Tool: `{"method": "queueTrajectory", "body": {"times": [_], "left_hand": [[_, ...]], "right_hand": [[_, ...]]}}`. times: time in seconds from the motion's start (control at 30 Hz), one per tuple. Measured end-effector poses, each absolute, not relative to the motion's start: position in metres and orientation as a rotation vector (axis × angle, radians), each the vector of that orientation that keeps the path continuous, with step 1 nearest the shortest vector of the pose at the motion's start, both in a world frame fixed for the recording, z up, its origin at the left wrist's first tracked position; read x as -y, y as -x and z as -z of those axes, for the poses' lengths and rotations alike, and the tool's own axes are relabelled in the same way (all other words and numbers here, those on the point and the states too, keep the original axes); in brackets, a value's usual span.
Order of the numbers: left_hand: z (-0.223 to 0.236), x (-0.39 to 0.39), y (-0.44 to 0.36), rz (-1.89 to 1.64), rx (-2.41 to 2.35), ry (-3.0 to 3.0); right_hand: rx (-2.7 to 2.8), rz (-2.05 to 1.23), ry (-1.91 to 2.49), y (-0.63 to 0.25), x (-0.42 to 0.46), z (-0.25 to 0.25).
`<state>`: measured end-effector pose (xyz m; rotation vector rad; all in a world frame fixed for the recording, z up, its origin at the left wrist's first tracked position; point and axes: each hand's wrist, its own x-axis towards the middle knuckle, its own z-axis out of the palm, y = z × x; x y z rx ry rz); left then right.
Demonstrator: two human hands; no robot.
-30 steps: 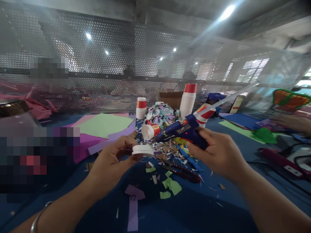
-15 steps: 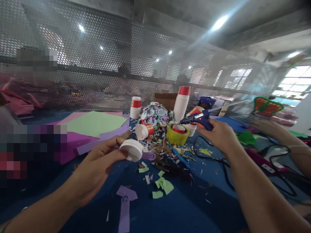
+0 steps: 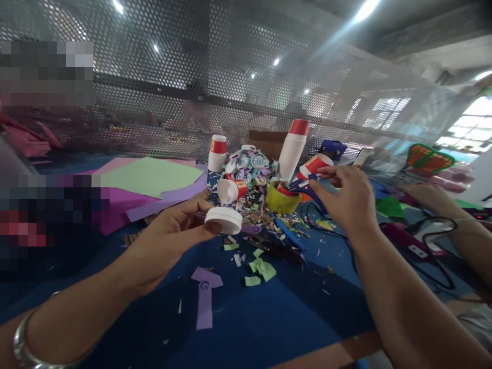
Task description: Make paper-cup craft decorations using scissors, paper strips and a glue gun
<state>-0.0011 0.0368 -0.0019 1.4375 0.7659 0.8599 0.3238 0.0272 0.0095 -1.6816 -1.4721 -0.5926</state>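
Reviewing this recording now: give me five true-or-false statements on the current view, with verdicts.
1. The left hand holds a white round piece. True.
2. A purple T-shaped paper lies on the blue tabletop. True.
3. The right hand touches that paper. False: it is at the blue glue gun.
4. The tall cup stack has a green top. False: its top is red.
5. The glue gun's front end is at the yellow tape roll. True.
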Motion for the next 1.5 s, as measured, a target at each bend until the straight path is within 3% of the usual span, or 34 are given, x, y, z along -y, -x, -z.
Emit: {"method": "queueTrajectory", "body": {"times": [0.2,0.37,0.83,1.2,1.5], "left_hand": [[0.004,-0.042,0.001,-0.934,-0.786,-1.423],[0.005,-0.044,-0.001,-0.935,-0.796,-1.45],[0.002,-0.04,-0.003,-0.973,-0.781,-1.434],[0.003,-0.042,-0.003,-0.936,-0.778,-1.396],[0.006,-0.041,0.001,-0.81,-0.799,-1.467]], "right_hand": [[2.254,-0.317,1.42,-0.268,-0.006,-0.008],[2.516,-0.37,1.285,-0.25,0.0,-0.002],[2.598,-0.557,1.225,-0.234,0.008,-0.003],[2.209,-0.82,1.319,-0.238,0.007,-0.003],[2.12,-0.744,1.325,-0.239,0.008,-0.009]]}}
